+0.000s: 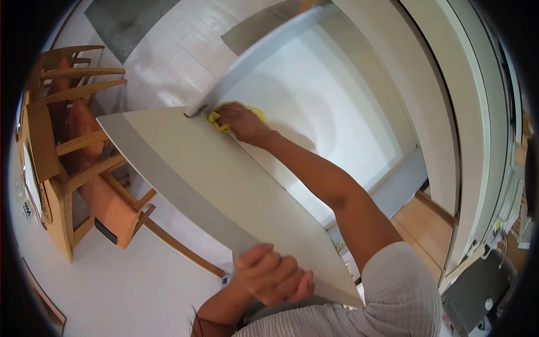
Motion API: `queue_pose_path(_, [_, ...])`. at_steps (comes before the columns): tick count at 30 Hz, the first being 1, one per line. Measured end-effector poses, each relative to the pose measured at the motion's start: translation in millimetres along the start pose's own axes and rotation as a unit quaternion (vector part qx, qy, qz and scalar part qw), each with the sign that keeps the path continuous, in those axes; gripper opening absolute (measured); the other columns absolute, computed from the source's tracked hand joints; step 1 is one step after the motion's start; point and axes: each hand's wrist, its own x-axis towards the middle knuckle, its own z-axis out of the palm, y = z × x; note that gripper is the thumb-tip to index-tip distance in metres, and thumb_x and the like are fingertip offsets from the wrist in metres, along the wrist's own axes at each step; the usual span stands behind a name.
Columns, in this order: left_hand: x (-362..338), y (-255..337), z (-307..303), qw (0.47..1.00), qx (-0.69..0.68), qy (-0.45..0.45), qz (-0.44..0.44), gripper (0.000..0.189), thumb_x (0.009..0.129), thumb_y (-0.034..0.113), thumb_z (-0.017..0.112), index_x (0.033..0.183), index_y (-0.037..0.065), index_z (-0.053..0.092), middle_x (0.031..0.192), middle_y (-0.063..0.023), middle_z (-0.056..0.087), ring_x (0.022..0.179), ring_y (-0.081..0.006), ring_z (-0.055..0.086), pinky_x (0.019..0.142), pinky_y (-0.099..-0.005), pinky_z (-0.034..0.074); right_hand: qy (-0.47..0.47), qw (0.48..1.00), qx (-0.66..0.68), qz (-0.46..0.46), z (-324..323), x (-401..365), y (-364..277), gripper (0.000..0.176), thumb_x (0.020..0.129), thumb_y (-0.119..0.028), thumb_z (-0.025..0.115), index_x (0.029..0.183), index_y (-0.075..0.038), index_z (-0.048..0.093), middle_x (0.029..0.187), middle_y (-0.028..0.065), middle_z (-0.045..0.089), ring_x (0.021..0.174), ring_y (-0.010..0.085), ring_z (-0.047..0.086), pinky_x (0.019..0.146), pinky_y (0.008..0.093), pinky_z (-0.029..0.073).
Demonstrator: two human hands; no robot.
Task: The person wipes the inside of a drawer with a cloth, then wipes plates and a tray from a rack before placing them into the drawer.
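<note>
My right hand point(242, 122) presses a yellow cloth point(257, 114) into a corner of the open white drawer point(342, 101), where its raised side wall meets the pale front panel point(185, 149). The fingers are bent over the bunched cloth, and its folds stick out on both sides of the hand. My right arm reaches across the drawer from the lower right. Close to my body, my left hand point(273, 276) is curled into a fist over the near edge of the front panel. Its palm is hidden, so I cannot tell whether the fingers grip that edge.
On the left, wooden chairs with orange seats point(112, 205) stand by a wooden table point(48, 208), all tilted in this view. Grey mats point(126, 25) lie on the pale floor beyond. A cream cabinet frame point(438, 112) rises at the right, above a wooden board point(424, 227).
</note>
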Motion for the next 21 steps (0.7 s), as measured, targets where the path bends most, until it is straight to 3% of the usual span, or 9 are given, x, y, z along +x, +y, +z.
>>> queue_pose_path(5, [-1.0, 6.4, 3.4, 1.0, 0.008, 0.015, -0.012, 0.015, 0.061, 0.014, 0.057, 0.052, 0.014, 0.046, 0.057, 0.0016, 0.049, 0.05, -0.0161, 0.038, 0.066, -0.0301, 0.039, -0.083, 0.997, -0.001, -0.005, -20.9, -42.5, -21.4, 0.017, 0.071, 0.002, 0.052, 0.086, -0.006, 0.058, 0.096, 0.0098, 0.058, 0.1, 0.0264, 0.051, 0.091, 0.037, 0.037])
queue_pose_path(9, [-2.4, 7.1, 12.7, 0.998, 0.012, 0.069, 0.003, 0.013, 0.061, 0.009, 0.052, 0.052, 0.009, 0.044, 0.054, -0.0019, 0.046, 0.05, -0.0185, 0.036, 0.07, -0.0352, 0.038, -0.147, 0.982, 0.093, 0.071, -67.5, -164.2, -60.8, 0.005, 0.082, -0.004, 0.048, 0.08, -0.006, 0.052, 0.086, 0.0085, 0.055, 0.09, 0.0264, 0.051, 0.086, 0.0367, 0.039])
queue_pose_path(10, [-1.7, 6.3, 14.8, 0.996, 0.014, 0.088, 0.01, 0.013, 0.062, 0.008, 0.048, 0.051, 0.006, 0.042, 0.052, -0.0037, 0.042, 0.05, -0.0197, 0.034, 0.071, -0.0372, 0.038, -0.211, 0.973, 0.053, 0.084, -84.0, -192.0, -75.7, 0.004, 0.083, -0.005, 0.048, 0.08, -0.005, 0.052, 0.084, 0.0089, 0.054, 0.088, 0.027, 0.051, 0.083, 0.0372, 0.041])
queue_pose_path(11, [-2.1, 5.9, 16.2, 0.996, 0.011, 0.086, 0.016, 0.013, 0.062, 0.008, 0.048, 0.051, 0.006, 0.042, 0.052, -0.0037, 0.042, 0.05, -0.0197, 0.034, 0.071, -0.0372, 0.038, -0.218, 0.97, 0.063, 0.085, -92.8, -223.2, -84.8, 0.012, 0.073, 0.004, 0.054, 0.079, -0.005, 0.049, 0.083, 0.0094, 0.052, 0.087, 0.0299, 0.051, 0.08, 0.0387, 0.042])
queue_pose_path(12, [-1.9, 5.1, 18.4, 0.994, 0.015, 0.103, 0.024, 0.014, 0.064, 0.006, 0.047, 0.051, 0.005, 0.042, 0.052, -0.0038, 0.042, 0.051, -0.02, 0.033, 0.071, -0.0368, 0.037, -0.251, 0.956, 0.071, 0.137, -101.0, -255.4, -93.6, 0.012, 0.073, 0.003, 0.056, 0.079, -0.005, 0.05, 0.084, 0.0097, 0.052, 0.087, 0.0302, 0.051, 0.08, 0.0394, 0.042])
queue_pose_path(13, [-1.5, 4.6, 19.7, 0.992, 0.019, 0.118, 0.032, 0.015, 0.065, 0.005, 0.047, 0.052, 0.005, 0.041, 0.052, -0.004, 0.041, 0.051, -0.0203, 0.032, 0.071, -0.0365, 0.036, -0.234, 0.965, 0.06, 0.105, -111.3, -281.5, -103.8, 0.013, 0.073, 0.004, 0.056, 0.08, -0.006, 0.052, 0.085, 0.0096, 0.054, 0.088, 0.0297, 0.052, 0.08, 0.0398, 0.042])
queue_pose_path(17, [1.5, 6.5, 18.7, 0.991, 0.035, 0.113, 0.057, 0.024, 0.073, 0.003, 0.048, 0.051, 0.003, 0.039, 0.051, -0.0061, 0.039, 0.052, -0.0213, 0.032, 0.07, -0.0342, 0.033, -0.322, 0.93, 0.011, 0.176, -124.3, -340.2, -131.8, 0.011, 0.074, -0.002, 0.056, 0.084, -0.007, 0.056, 0.088, 0.0092, 0.058, 0.096, 0.0275, 0.054, 0.085, 0.0392, 0.042])
queue_pose_path(19, [2.5, 6.8, 17.3, 0.991, 0.027, 0.114, 0.067, 0.023, 0.069, 0.002, 0.051, 0.049, 0.005, 0.041, 0.049, -0.0044, 0.038, 0.051, -0.0204, 0.031, 0.069, -0.0327, 0.032, -0.544, 0.772, -0.086, 0.316, -123.0, -347.8, -143.5, 0.02, 0.07, -0.006, 0.059, 0.09, -0.008, 0.06, 0.096, 0.0094, 0.06, 0.102, 0.0282, 0.053, 0.085, 0.0394, 0.043])
queue_pose_path(21, [3.9, 6.7, 18.8, 0.99, 0.021, 0.122, 0.074, 0.023, 0.066, 0.002, 0.053, 0.047, 0.007, 0.043, 0.048, -0.0028, 0.037, 0.049, -0.0195, 0.029, 0.068, -0.0312, 0.031, -0.55, 0.744, -0.075, 0.373, -122.4, -334.4, -140.6, 0.026, 0.069, -0.006, 0.058, 0.094, -0.008, 0.061, 0.097, 0.0098, 0.061, 0.101, 0.029, 0.054, 0.083, 0.0397, 0.044])
